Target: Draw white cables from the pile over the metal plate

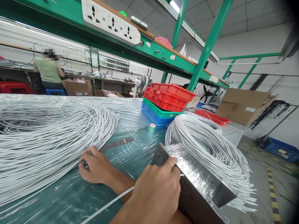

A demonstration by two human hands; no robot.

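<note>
My arms are crossed, the left one passing over the right. My left hand (pixel 157 185), with a ring on one finger, is closed around a white cable (pixel 108 204) beside an angled metal block (pixel 193 171). A short bit of the cable shows past the fingers at the block's edge. Over on the left, my right hand (pixel 97 166) pinches a thin white cable at the edge of a large loose bundle of white cables (pixel 60 137). Just beyond that hand lies a steel ruler (pixel 118 143) on the table.
A second coil of white cables (pixel 205 140) lies behind the block. Stacked red, green and blue trays (pixel 165 104) stand behind a roll of green tape (pixel 152 128). Overhead runs a green shelf with a power strip (pixel 111 23). A person (pixel 49 70) sits at a far bench.
</note>
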